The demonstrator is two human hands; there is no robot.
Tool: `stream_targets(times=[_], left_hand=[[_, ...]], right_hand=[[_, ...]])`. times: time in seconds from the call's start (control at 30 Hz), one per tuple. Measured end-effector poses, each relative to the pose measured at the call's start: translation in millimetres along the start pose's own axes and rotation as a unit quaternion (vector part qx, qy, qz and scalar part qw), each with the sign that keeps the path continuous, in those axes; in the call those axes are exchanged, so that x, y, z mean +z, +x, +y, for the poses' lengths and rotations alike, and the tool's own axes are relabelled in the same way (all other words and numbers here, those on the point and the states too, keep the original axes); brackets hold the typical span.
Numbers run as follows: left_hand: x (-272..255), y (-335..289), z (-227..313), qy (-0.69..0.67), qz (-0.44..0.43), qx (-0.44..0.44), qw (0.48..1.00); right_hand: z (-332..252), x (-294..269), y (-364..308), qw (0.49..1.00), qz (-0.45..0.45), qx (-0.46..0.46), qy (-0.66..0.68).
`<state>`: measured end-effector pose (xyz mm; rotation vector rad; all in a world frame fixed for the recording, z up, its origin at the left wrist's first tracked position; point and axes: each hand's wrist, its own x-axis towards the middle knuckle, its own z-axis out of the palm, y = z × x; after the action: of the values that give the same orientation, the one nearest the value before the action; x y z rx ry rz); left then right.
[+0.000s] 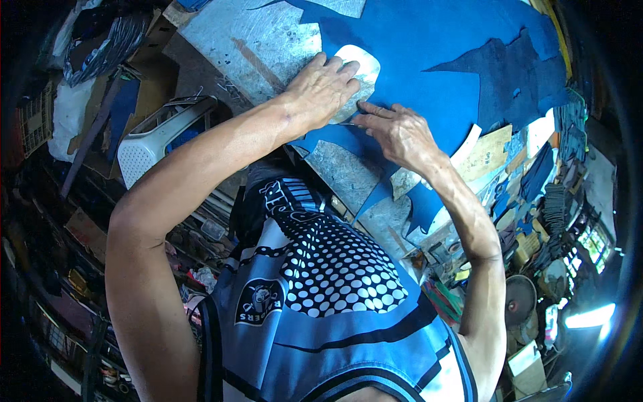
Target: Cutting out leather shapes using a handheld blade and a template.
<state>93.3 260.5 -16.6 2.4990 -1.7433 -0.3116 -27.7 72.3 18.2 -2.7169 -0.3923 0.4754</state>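
My left hand (pixel 323 86) lies with spread fingers on a pale, shiny, rounded template (pixel 364 62), pressing it against a large blue sheet that looks like leather (pixel 415 40). Close by, at the template's near right edge, my right hand (pixel 400 134) is closed, its fingers bent together. A thin dark sliver of a tool shows by its fingertips, and the rest is hidden in the hand. The blue sheet has jagged cut edges, and narrow blue offcuts (pixel 375 198) hang toward me below the right hand.
A worn grey board (pixel 268 40) lies under the sheet. A darker blue piece (pixel 499 77) rests on the sheet at right. A white plastic stool (pixel 144 151) stands at left. Stacked scraps (pixel 536 161) crowd the right side, with a lit lamp (pixel 589 317) at lower right.
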Motion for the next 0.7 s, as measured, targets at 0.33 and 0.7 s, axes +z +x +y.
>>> stream_targets(times=[0.33, 0.7], left_hand=[[-8.2, -4.1, 6.4, -0.002, -0.023, 0.006, 1.0], [-18.9, -5.5, 13.1, 0.01, -0.014, 0.006, 1.0]], right_hand=[[18.9, -22.0, 13.4, 0.998, -0.014, -0.065, -0.024], [39.3, -58.0, 36.5, 0.987, -0.121, -0.094, -0.055]])
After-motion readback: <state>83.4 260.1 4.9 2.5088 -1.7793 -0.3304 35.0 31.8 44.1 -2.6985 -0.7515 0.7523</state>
